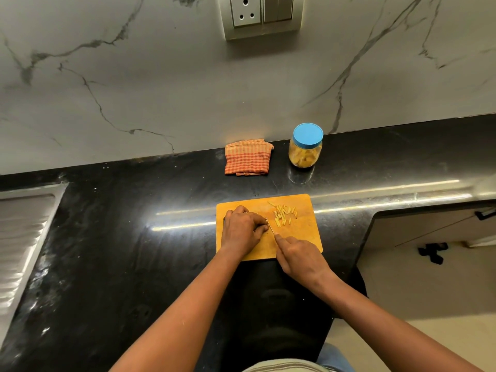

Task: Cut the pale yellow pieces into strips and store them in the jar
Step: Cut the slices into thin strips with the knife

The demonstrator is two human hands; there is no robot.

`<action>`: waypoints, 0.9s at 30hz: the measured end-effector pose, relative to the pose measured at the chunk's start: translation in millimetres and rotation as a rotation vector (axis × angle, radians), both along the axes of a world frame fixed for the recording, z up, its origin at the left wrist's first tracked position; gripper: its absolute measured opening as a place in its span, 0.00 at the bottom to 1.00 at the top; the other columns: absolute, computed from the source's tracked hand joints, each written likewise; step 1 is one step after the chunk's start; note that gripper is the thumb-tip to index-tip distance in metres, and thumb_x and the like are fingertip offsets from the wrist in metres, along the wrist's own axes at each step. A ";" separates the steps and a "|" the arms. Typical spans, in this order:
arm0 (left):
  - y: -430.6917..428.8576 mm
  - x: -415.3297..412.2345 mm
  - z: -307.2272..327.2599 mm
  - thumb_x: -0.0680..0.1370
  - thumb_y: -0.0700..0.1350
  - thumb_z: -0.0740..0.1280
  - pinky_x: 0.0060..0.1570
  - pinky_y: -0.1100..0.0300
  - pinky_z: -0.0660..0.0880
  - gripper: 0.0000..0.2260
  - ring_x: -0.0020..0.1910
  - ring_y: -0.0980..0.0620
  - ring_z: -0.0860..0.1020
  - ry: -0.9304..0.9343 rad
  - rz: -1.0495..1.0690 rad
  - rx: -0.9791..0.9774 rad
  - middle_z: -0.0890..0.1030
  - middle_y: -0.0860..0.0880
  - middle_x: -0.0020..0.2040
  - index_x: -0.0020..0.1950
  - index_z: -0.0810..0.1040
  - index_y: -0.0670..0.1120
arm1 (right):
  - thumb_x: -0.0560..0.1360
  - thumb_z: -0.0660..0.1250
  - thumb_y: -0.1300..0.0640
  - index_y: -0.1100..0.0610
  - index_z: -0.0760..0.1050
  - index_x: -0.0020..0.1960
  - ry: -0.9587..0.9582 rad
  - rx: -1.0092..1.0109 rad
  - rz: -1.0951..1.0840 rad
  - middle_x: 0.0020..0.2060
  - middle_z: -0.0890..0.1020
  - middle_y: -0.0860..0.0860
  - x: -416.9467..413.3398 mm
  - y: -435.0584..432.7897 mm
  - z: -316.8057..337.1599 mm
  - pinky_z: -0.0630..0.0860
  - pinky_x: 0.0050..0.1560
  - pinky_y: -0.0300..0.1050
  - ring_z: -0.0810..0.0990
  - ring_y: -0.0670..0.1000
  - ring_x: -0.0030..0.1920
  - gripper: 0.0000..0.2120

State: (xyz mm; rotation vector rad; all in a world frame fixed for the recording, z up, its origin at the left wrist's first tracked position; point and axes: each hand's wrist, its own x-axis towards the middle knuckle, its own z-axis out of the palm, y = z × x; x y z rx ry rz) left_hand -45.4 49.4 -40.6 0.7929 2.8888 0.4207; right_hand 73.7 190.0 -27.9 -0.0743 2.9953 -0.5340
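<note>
**Position of work.** A rectangular orange-yellow wooden cutting board (300, 237) is set at the front edge of the black polished stone worktop (134, 237), directly before the person. A loose heap of pale yellow cut strips (284, 214) is noted on the board's far right part.

**Governing relation.** The thin blade of a small knife (270, 226) is laid just right of the left fingertips. Its long axis runs away from the person, leaning slightly left. The finished strips lie right of the blade and clear of it. The uncut stock is to its left, so the cut is judged to advance leftward, toward the left hand.

**Hands.** The left hand (243, 228) is placed on the board's left half, knuckles raised and fingers curled down beside the blade. The piece beneath them is hidden, so a hold on it cannot be confirmed. The right hand (302, 257) is closed round the knife handle at the board's near edge, with the forefinger extended along the blade's back.

**Storage.** A clear round plastic jar with a blue lid (306, 149) stands near the worktop's back edge, beyond the board and well apart from it. The lid is on, and yellow pieces are seen inside. It is nearer the right hand. An orange checked folded cloth (248, 158) lies left of the jar.

**Assessment.** Cutting is judged unfinished and transfer not yet begun.
</note>
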 end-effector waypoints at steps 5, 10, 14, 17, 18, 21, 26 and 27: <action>1.0 1.0 0.5 0.76 0.56 0.69 0.53 0.55 0.67 0.09 0.53 0.54 0.71 0.010 -0.012 0.010 0.83 0.61 0.52 0.53 0.84 0.56 | 0.81 0.58 0.54 0.60 0.67 0.73 -0.007 -0.025 0.015 0.49 0.82 0.57 0.0 1.7 1.8 0.75 0.41 0.50 0.80 0.57 0.43 0.21; 1.3 1.6 0.2 0.76 0.56 0.69 0.53 0.55 0.68 0.10 0.54 0.54 0.71 0.007 -0.013 0.009 0.83 0.60 0.52 0.53 0.85 0.56 | 0.82 0.55 0.53 0.59 0.63 0.75 -0.032 0.018 0.055 0.53 0.80 0.56 -2.4 2.3 1.4 0.75 0.44 0.49 0.80 0.57 0.46 0.22; 1.6 1.8 0.3 0.76 0.55 0.69 0.53 0.55 0.69 0.09 0.53 0.55 0.71 0.009 -0.013 0.009 0.84 0.60 0.51 0.53 0.85 0.56 | 0.83 0.53 0.53 0.59 0.60 0.76 -0.097 0.082 0.087 0.56 0.79 0.57 -11.0 3.1 3.4 0.77 0.49 0.50 0.79 0.57 0.49 0.23; 1.1 2.5 0.7 0.76 0.56 0.68 0.53 0.55 0.68 0.09 0.53 0.55 0.71 0.007 -0.005 -0.001 0.84 0.60 0.51 0.53 0.85 0.56 | 0.83 0.54 0.54 0.60 0.60 0.76 -0.115 0.134 0.110 0.57 0.79 0.57 -15.9 1.5 4.8 0.77 0.49 0.51 0.80 0.57 0.51 0.23; 0.9 2.8 1.5 0.76 0.56 0.68 0.52 0.56 0.68 0.09 0.52 0.55 0.71 0.012 -0.005 -0.006 0.84 0.60 0.51 0.53 0.84 0.56 | 0.83 0.54 0.54 0.60 0.59 0.76 -0.113 0.150 0.113 0.56 0.79 0.58 -15.6 0.2 5.0 0.77 0.49 0.50 0.80 0.57 0.50 0.23; 1.0 3.4 3.4 0.76 0.56 0.68 0.52 0.57 0.67 0.10 0.52 0.55 0.71 0.017 -0.012 -0.015 0.84 0.60 0.51 0.54 0.84 0.56 | 0.83 0.53 0.57 0.61 0.59 0.76 -0.103 0.196 0.118 0.55 0.78 0.58 -13.0 -1.2 3.9 0.76 0.46 0.50 0.80 0.57 0.48 0.23; 0.6 2.1 3.3 0.76 0.57 0.68 0.53 0.55 0.68 0.10 0.53 0.55 0.72 0.001 0.003 -0.013 0.84 0.60 0.50 0.54 0.84 0.57 | 0.83 0.52 0.56 0.61 0.56 0.77 -0.102 0.191 0.131 0.56 0.78 0.57 -1.4 4.6 3.3 0.76 0.48 0.49 0.79 0.56 0.49 0.23; 0.9 2.4 3.1 0.76 0.57 0.69 0.53 0.55 0.68 0.10 0.52 0.55 0.72 -0.001 0.008 -0.008 0.84 0.60 0.50 0.54 0.84 0.56 | 0.83 0.52 0.56 0.61 0.56 0.77 -0.102 0.189 0.117 0.56 0.78 0.57 -0.4 7.4 3.1 0.76 0.48 0.49 0.79 0.56 0.50 0.23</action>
